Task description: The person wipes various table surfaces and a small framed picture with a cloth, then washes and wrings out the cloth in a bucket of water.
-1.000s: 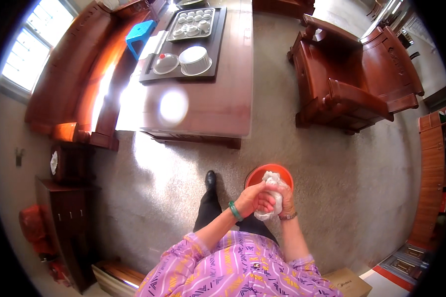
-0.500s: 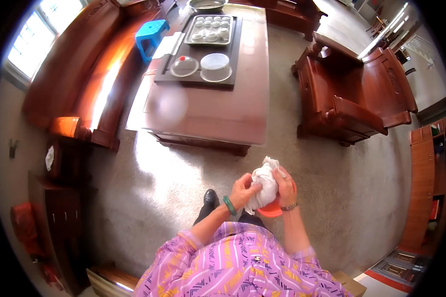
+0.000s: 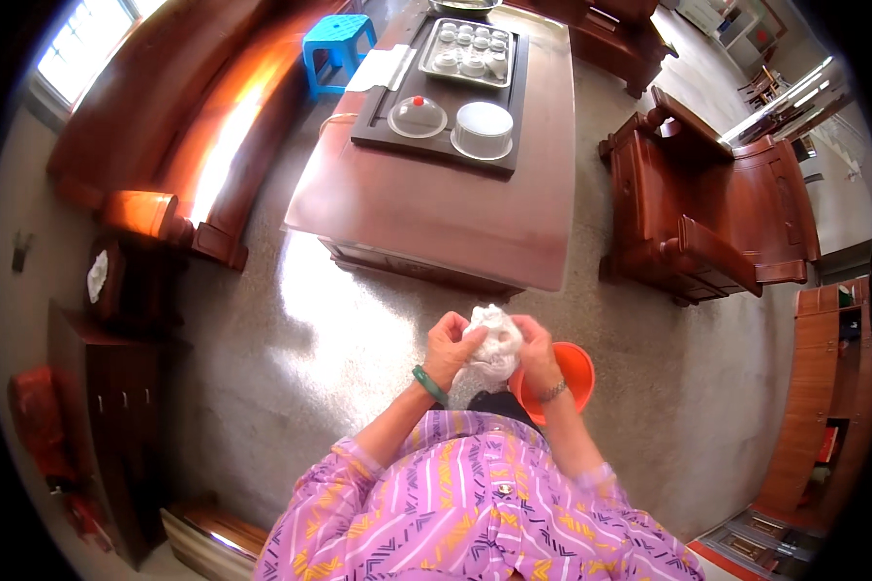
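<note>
A crumpled white cloth [image 3: 495,346] is bunched between my two hands, in front of my body. My left hand [image 3: 448,347], with a green bangle at its wrist, pinches the cloth's left side. Around the right side are the fingers of my right hand [image 3: 536,351], slightly blurred; a bracelet circles that wrist. An orange basin [image 3: 576,373] shows below and to the right of the cloth, partly covered by my right hand and forearm. Its inside is mostly hidden.
Ahead stands a dark wooden table [image 3: 426,213] bearing a black tray with a clear domed lid [image 3: 418,117], a white tub [image 3: 482,132] and a metal tray of cups [image 3: 467,50]. A blue stool [image 3: 338,44] is beside it. A wooden armchair [image 3: 693,213] stands right, a long bench [image 3: 189,126] left.
Both hands have shifted a little left with the cloth, which is now gathered into a more compact bunch. More of the orange basin shows at the right. The view has turned somewhat left.
</note>
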### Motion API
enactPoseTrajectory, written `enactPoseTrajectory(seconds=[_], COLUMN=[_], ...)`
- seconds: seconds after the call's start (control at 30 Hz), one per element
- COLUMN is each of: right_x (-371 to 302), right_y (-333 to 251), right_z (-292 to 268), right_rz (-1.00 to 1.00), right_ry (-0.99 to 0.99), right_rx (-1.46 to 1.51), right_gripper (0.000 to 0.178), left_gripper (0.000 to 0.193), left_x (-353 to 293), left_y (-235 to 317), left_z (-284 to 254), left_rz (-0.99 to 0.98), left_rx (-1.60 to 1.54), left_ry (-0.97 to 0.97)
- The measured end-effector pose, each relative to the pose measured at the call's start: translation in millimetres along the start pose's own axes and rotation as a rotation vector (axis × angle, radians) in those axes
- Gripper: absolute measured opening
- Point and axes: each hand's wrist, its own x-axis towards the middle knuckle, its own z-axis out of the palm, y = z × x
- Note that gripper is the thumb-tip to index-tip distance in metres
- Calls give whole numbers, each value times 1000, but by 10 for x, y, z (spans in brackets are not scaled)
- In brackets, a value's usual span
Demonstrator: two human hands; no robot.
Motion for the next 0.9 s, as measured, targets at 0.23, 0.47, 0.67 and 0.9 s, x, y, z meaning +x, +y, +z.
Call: enactPoseTrajectory(seconds=[0.23, 0.47, 0.67, 0.9], right_x=[188, 413, 676, 505], right_y=[-571, -797, -772, -700], right_z=[107, -166, -1085, -1227], right_rz=[-131, -110, -85, -67], right_ry=[-43, -90, -198, 144], right_rx=[-25, 9, 263, 131], right_gripper=[32, 36, 31, 29], left_gripper=[21, 25, 16, 14], left_x=[-3, 44, 62, 19], left_y=[92, 251, 101, 104], left_z=[-167, -290, -396, -207], left_rz=[20, 42, -65, -31], left_rx=[77, 104, 92, 75], left_ry=[125, 335, 375, 375])
